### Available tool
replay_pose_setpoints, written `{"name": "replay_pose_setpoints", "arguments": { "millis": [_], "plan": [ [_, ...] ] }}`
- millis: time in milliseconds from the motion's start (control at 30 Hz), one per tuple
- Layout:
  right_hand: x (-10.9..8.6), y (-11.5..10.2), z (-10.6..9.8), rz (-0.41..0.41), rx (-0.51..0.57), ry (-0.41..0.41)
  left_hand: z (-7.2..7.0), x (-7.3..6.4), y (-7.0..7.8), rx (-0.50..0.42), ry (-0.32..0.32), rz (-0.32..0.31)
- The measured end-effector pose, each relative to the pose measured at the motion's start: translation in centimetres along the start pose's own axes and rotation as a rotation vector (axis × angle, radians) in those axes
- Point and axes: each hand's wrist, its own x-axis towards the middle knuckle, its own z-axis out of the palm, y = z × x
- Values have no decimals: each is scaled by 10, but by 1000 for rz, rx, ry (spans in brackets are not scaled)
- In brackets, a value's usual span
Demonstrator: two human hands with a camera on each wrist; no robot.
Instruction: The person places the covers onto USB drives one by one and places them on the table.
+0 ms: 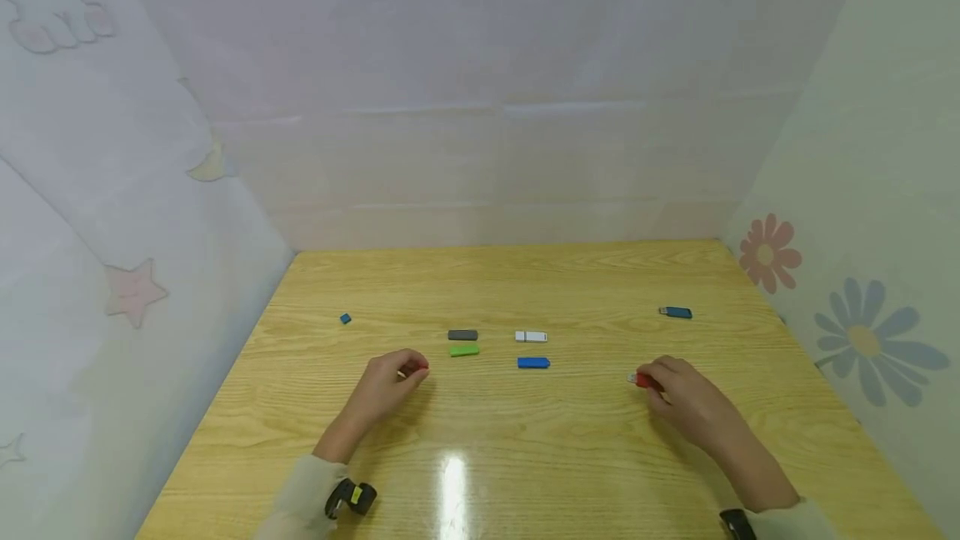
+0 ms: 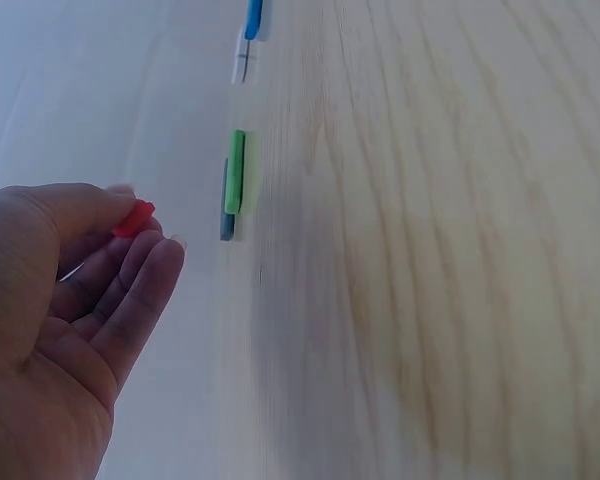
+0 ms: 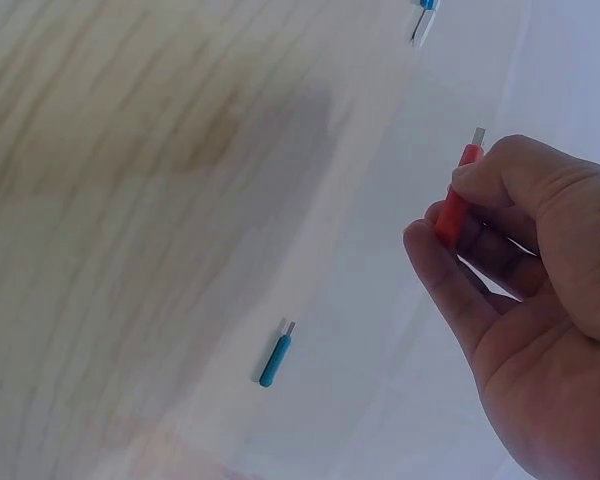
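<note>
Left sleeve (image 1: 296, 500) is nearest the camera, a black wrist device (image 1: 351, 498) strapped at its cuff. Beyond it, a small blue piece (image 1: 345, 318), judged a loose cap, lies on the counter (image 1: 570, 457). Left hand (image 1: 381, 388): thumb and fingers pinch a small red piece (image 2: 134, 219), likely a cap. Centre: 4 drives lie flat, a dark grey drive (image 1: 462, 335) just behind a green drive (image 1: 464, 351), a white drive (image 1: 531, 337) just behind a blue drive (image 1: 533, 363); no bare plug shows, so these are judged closed. Right hand (image 1: 693, 407): thumb and fingers pinch a red drive (image 3: 458, 192), its metal plug bare, well apart from the red piece. Farther back, a teal drive (image 1: 678, 313) lies with plug bare. Status, by judgement: 4 of 6 drives closed; 2, red and teal, not yet capped.
</note>
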Motion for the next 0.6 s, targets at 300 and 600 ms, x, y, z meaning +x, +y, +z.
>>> {"name": "replay_pose_setpoints", "arguments": {
  "millis": [300,600],
  "plan": [
    [6,-6,2,-3,7,7,5,4,5,-16,-5,15],
    [11,-12,5,-21,3,22,11,8,7,-22,-9,51]
  ]
}}
